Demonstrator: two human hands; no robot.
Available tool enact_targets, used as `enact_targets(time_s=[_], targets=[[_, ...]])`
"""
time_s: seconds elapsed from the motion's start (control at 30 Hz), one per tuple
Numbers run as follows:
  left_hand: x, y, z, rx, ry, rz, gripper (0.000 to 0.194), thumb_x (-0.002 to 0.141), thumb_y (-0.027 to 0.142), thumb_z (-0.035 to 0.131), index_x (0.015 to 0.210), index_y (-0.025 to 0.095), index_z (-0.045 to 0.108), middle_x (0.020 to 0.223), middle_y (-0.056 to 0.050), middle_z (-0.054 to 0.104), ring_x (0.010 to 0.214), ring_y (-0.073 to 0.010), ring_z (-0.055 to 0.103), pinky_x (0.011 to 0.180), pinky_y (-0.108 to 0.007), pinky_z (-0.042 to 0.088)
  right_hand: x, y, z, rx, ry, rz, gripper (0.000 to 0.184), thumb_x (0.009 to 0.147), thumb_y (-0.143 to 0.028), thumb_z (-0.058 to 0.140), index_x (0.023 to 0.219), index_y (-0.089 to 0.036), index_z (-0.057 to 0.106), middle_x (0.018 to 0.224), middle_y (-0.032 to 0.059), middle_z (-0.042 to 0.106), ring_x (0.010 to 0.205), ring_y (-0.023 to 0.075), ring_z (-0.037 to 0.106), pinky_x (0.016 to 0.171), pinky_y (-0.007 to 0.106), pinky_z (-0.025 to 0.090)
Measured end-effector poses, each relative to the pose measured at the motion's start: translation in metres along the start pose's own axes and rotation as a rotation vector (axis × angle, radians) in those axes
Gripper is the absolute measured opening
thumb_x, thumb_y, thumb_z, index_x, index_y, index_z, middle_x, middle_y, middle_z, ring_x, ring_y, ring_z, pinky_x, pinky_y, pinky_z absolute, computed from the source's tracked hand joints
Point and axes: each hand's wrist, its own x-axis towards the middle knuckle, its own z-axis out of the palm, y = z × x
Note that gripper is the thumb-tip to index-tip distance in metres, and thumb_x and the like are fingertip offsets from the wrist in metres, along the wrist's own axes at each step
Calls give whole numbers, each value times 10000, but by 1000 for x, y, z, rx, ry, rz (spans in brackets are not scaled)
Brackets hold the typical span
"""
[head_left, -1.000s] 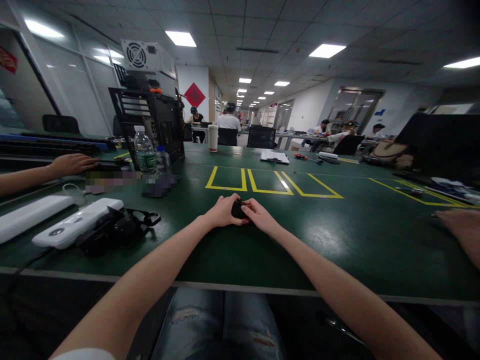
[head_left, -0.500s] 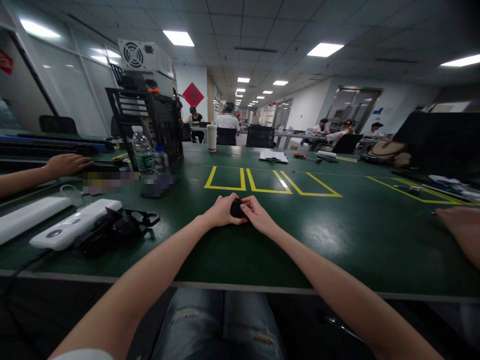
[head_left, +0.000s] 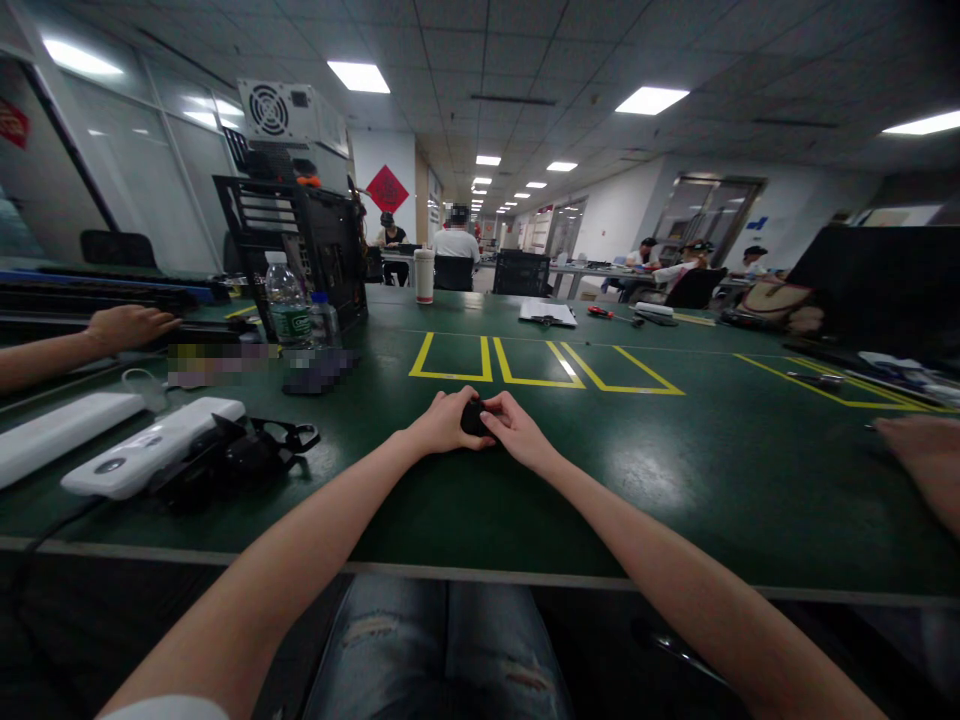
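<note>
- Black wherever it shows, the small object (head_left: 472, 420) sits between the two hands, largely covered by fingers; whether it touches the green table (head_left: 600, 520) or is lifted just off it, I cannot tell.
- Left hand (head_left: 444, 422): wrapped around the object's left side, thumb on the near edge.
- Right hand (head_left: 516, 428): thumb and fingertips pinching the object's right side.
- For good handling, I would let the left hand cradle firmly while the right applies light, even fingertip pressure, low over the table in case of a slip.
- Beyond the hands, leftward, a clear bottle (head_left: 287, 305) with a green label stands beside a blue-capped bottle (head_left: 322, 325); their fill is unclear.
- Farther beyond the hands, slightly left, stands a white cup (head_left: 424, 276), contents hidden.
- Behind the bottles, an open computer case (head_left: 337, 250) has dark innards, too dim to name.
</note>
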Motion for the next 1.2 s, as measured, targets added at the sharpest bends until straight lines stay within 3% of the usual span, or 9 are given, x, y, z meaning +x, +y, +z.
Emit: enact_targets(time_s=[0.13, 0.27, 0.43, 0.63, 0.9, 1.07, 1.2], targets=[[0, -1, 2, -4, 8, 7, 617, 555, 563, 578, 1012, 187, 403, 939, -54, 539, 858, -236, 512, 785, -367, 324, 2, -1, 0, -10, 28, 44, 236, 748, -278, 491, 950, -163, 458, 942, 47, 516, 876, 147, 522, 800, 329, 420], [0, -1, 1, -5, 5, 7, 609, 557, 558, 579, 1007, 188, 402, 932, -49, 537, 848, -227, 512, 772, -354, 334, 0, -8, -3, -41, -39, 146, 266, 763, -285, 470, 995, -157, 462, 989, 74, 518, 854, 162, 536, 763, 350, 435], [-1, 2, -2, 7, -6, 7, 588, 567, 548, 578, 996, 183, 410, 934, -52, 536, 832, -222, 519, 777, -360, 332, -3, -9, -4, 22, -83, 109, 228, 758, -300, 480, 955, -188, 451, 961, 42, 512, 851, 148, 536, 735, 329, 453], [-1, 2, -2, 4, -4, 21, 597, 576, 570, 560, 1009, 185, 412, 935, -54, 534, 842, -225, 513, 774, -365, 336, 0, -6, -2, -28, -3, 6, 157, 771, -312, 452, 857, -182, 468, 885, 18, 516, 844, 138, 523, 774, 326, 430], [-1, -2, 1, 7, -8, -6, 630, 554, 586, 565, 1015, 189, 405, 955, -60, 524, 849, -234, 502, 741, -349, 356, 0, -5, -4, -38, -23, 153, 272, 752, -328, 482, 978, -176, 478, 975, 64, 526, 850, 163, 533, 752, 352, 436], [0, -1, 1, 21, 16, 24, 590, 567, 564, 567, 988, 183, 408, 904, -45, 535, 807, -215, 515, 777, -363, 332, -1, -2, -3, 98, -68, 98, 238, 723, -296, 528, 921, -197, 439, 930, 29, 514, 806, 146, 561, 702, 322, 467], [-1, 1, -1, 4, -4, 5, 605, 564, 566, 567, 1010, 190, 406, 947, -55, 525, 849, -228, 509, 775, -362, 333, 0, -1, -2, 59, -20, 53, 171, 745, -312, 492, 865, -194, 460, 888, 15, 515, 822, 141, 552, 727, 322, 463]])
